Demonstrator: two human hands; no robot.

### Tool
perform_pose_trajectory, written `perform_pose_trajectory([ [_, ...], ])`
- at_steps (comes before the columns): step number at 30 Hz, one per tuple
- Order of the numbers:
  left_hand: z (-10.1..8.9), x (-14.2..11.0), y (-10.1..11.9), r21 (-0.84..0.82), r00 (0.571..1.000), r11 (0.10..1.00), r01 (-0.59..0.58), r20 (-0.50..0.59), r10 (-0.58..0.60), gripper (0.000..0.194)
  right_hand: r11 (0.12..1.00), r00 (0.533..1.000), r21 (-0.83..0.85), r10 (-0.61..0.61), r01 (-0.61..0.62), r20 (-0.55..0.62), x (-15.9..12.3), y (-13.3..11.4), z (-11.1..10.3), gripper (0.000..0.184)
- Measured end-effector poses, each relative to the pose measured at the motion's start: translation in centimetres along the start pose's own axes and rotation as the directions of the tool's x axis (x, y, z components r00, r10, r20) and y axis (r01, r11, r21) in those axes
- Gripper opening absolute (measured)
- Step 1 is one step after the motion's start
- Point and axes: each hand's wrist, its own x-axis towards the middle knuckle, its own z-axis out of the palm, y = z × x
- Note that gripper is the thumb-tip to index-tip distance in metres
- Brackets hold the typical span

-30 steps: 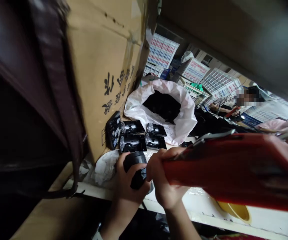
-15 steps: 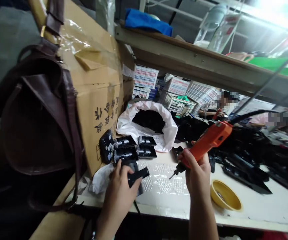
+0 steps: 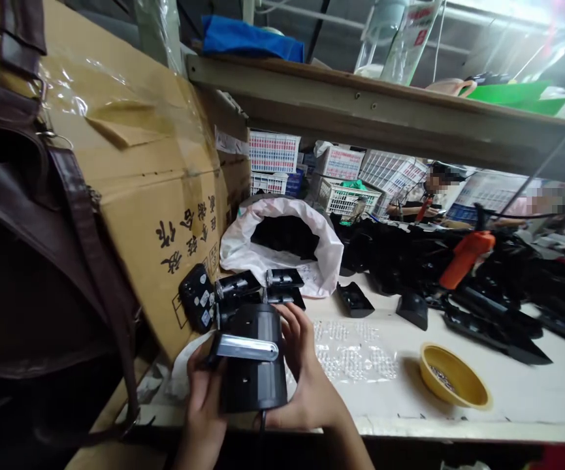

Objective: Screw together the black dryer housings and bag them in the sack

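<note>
Both of my hands hold a black cylindrical housing (image 3: 254,359) with a silver bracket across it, above the table's near edge. My left hand (image 3: 202,398) grips its left side, fingers curled round it. On its right side, my right hand (image 3: 306,378) wraps the body. An orange electric screwdriver (image 3: 466,258) hangs on its cable to the right, away from both hands. Several finished black parts with shiny lenses (image 3: 243,287) lie just behind the housing.
A big cardboard box (image 3: 140,196) and a brown leather bag (image 3: 32,261) stand at left. A white sack of black parts (image 3: 282,245) sits behind. A yellow bowl (image 3: 451,378), a sheet of small screws (image 3: 355,349) and piled black parts (image 3: 498,307) lie right. A person works far back.
My right hand has let go of the orange screwdriver, which now hangs at the right. That hand has joined my left on the black housing, now lifted and turned upright.
</note>
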Motion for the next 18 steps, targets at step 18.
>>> perform_pose_trajectory([
  [18,-2.5,5.1,4.4,0.445,0.777,0.655,-0.610,0.497,0.386,0.014,0.766,0.897,-0.541,0.439,-0.348,0.045,-2.5,-3.8,-4.0,0.085],
])
